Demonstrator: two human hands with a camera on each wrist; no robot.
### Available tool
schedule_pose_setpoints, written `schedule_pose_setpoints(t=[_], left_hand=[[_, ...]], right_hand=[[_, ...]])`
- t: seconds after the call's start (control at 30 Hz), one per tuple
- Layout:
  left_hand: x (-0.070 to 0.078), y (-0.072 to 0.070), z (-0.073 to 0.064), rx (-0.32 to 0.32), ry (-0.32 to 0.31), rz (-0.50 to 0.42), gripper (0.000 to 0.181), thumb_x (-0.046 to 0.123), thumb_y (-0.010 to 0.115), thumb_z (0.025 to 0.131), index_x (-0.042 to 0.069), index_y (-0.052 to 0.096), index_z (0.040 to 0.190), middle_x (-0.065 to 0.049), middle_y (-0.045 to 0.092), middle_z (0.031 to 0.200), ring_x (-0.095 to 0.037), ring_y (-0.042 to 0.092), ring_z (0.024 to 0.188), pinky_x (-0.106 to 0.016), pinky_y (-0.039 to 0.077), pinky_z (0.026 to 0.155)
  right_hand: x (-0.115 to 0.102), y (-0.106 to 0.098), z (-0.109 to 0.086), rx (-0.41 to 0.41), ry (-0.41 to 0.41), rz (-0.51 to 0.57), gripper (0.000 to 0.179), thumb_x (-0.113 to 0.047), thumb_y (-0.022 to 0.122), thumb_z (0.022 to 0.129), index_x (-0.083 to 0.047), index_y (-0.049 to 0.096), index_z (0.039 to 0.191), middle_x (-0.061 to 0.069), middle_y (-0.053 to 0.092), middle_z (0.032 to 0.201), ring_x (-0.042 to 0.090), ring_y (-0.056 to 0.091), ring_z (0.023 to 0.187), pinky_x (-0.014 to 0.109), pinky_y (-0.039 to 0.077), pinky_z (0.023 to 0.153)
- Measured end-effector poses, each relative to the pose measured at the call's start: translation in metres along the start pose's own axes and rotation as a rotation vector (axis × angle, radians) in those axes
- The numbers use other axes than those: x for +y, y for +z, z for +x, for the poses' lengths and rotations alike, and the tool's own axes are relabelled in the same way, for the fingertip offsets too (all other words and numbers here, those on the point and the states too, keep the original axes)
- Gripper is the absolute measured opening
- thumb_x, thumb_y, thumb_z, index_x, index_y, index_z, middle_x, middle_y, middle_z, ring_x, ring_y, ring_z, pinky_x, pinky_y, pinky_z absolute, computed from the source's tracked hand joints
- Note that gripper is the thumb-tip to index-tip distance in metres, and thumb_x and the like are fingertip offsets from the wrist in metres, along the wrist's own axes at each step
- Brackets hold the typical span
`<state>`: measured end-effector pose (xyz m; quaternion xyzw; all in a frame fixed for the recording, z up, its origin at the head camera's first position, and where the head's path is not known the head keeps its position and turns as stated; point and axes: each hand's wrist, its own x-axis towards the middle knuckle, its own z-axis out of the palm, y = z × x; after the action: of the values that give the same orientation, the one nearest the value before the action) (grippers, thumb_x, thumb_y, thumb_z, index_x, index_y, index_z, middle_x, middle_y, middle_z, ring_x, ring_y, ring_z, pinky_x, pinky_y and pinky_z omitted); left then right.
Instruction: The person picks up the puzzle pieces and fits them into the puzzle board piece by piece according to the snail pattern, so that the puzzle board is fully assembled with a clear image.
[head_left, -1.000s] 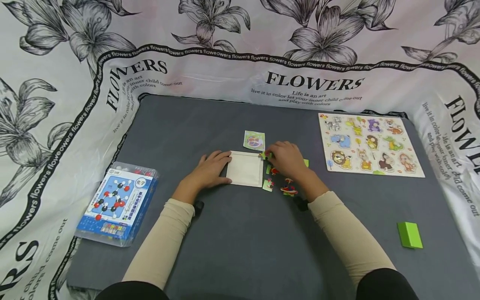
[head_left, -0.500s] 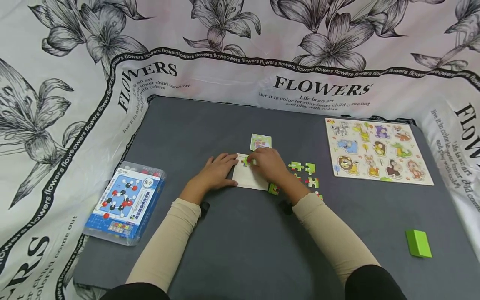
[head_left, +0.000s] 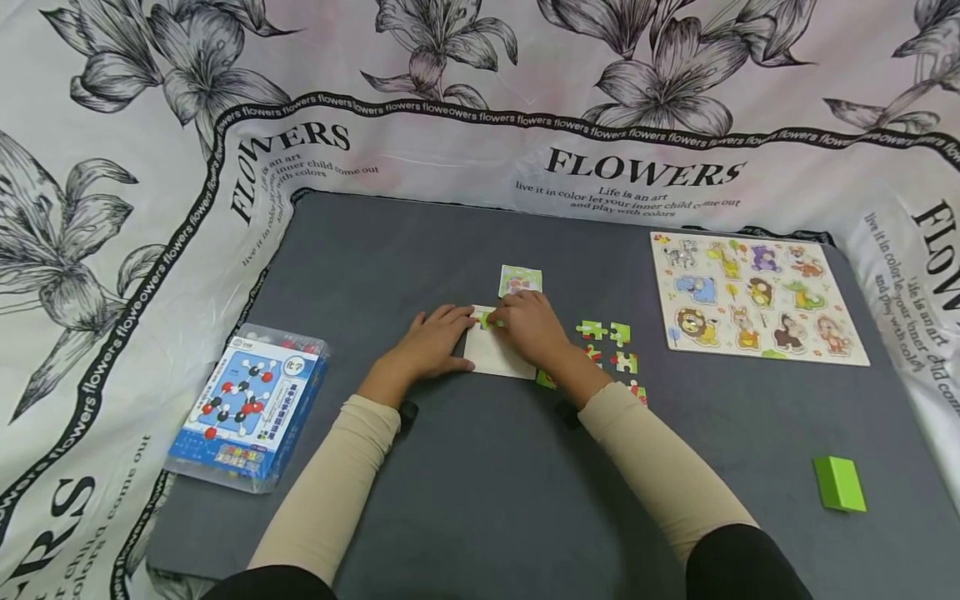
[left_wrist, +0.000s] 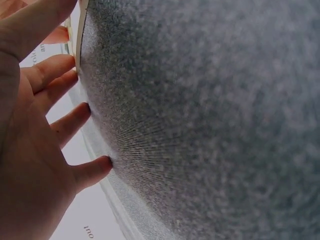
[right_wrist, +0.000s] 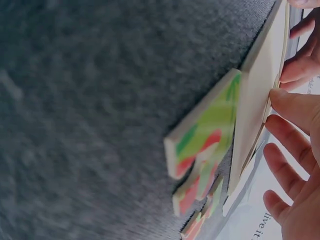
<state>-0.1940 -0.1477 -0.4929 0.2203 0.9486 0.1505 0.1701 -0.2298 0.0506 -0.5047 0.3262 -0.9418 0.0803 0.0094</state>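
A pale square puzzle tray point(head_left: 495, 354) lies mid-table. My left hand point(head_left: 426, 346) is at its left side, fingers spread, with thumb and fingertips touching the edge; the left wrist view shows the other fingertips point(left_wrist: 75, 116) on the cloth. Over the tray's far part, my right hand point(head_left: 534, 327) pinches a green jigsaw piece point(head_left: 482, 321) near the upper left corner, the piece partly covered by the fingers. Thumb and forefinger nearly meet at the tray point(right_wrist: 257, 75) in the right wrist view. More jigsaw pieces point(head_left: 624, 362) lie right of the tray, some hidden by the right forearm.
A small picture card point(head_left: 520, 278) lies beyond the tray. An animal puzzle board point(head_left: 757, 300) sits at the back right, a green block point(head_left: 840, 484) at the front right. On the left rests a plastic box with a molecule-model cover point(head_left: 247, 408). Flowered cloth point(head_left: 450, 179) borders the grey tabletop.
My right hand has moved left from the loose pieces onto the tray, bringing a green jigsaw piece to its upper left. The left hand stays at the tray's edge; the head view has shifted slightly.
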Motion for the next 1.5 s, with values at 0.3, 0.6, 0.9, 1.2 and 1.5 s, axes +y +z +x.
schedule_pose_setpoints(t=[0.3, 0.6, 0.9, 1.2, 1.5], left_hand=[[0.000, 0.003, 0.001, -0.001, 0.012, -0.003, 0.073, 0.043, 0.070, 0.088, 0.012, 0.041, 0.147, -0.002, 0.026, 0.159, -0.026, 0.020, 0.146, -0.065, 0.019, 0.111], [0.000, 0.000, -0.001, -0.002, -0.008, -0.011, 0.072, 0.042, 0.071, 0.087, 0.013, 0.042, 0.146, 0.000, 0.026, 0.159, -0.026, 0.020, 0.147, -0.065, 0.018, 0.112], [-0.001, 0.000, 0.000, -0.008, -0.006, -0.011, 0.071, 0.042, 0.070, 0.088, 0.013, 0.042, 0.146, -0.001, 0.026, 0.159, -0.026, 0.019, 0.147, -0.065, 0.018, 0.112], [-0.001, 0.002, -0.001, -0.012, -0.007, -0.020, 0.073, 0.042, 0.070, 0.088, 0.011, 0.041, 0.147, -0.002, 0.025, 0.160, -0.028, 0.018, 0.147, -0.066, 0.018, 0.112], [-0.002, 0.003, 0.000, -0.010, -0.010, -0.017, 0.073, 0.043, 0.069, 0.089, 0.012, 0.040, 0.148, -0.001, 0.024, 0.160, -0.029, 0.018, 0.148, -0.065, 0.017, 0.112]], right_hand=[[0.002, -0.002, -0.002, -0.016, 0.018, 0.009, 0.020, -0.024, 0.071, 0.089, -0.021, 0.074, 0.109, 0.001, 0.069, 0.112, 0.023, 0.060, 0.109, 0.045, 0.040, 0.102], [0.001, -0.004, -0.002, -0.026, 0.043, 0.011, 0.027, -0.034, 0.073, 0.087, -0.019, 0.073, 0.109, 0.004, 0.069, 0.112, 0.025, 0.060, 0.107, 0.048, 0.043, 0.097], [-0.001, -0.006, -0.003, -0.068, 0.042, 0.052, 0.027, -0.027, 0.071, 0.090, -0.021, 0.071, 0.115, 0.004, 0.068, 0.118, 0.026, 0.058, 0.113, 0.050, 0.042, 0.098], [-0.008, -0.008, -0.004, -0.028, 0.095, 0.048, 0.024, -0.023, 0.065, 0.093, -0.015, 0.071, 0.115, 0.006, 0.068, 0.117, 0.028, 0.060, 0.108, 0.049, 0.046, 0.092], [-0.014, -0.007, -0.001, -0.055, 0.156, 0.018, 0.027, -0.031, 0.072, 0.088, -0.016, 0.072, 0.111, 0.004, 0.070, 0.113, 0.027, 0.061, 0.100, 0.045, 0.049, 0.085]])
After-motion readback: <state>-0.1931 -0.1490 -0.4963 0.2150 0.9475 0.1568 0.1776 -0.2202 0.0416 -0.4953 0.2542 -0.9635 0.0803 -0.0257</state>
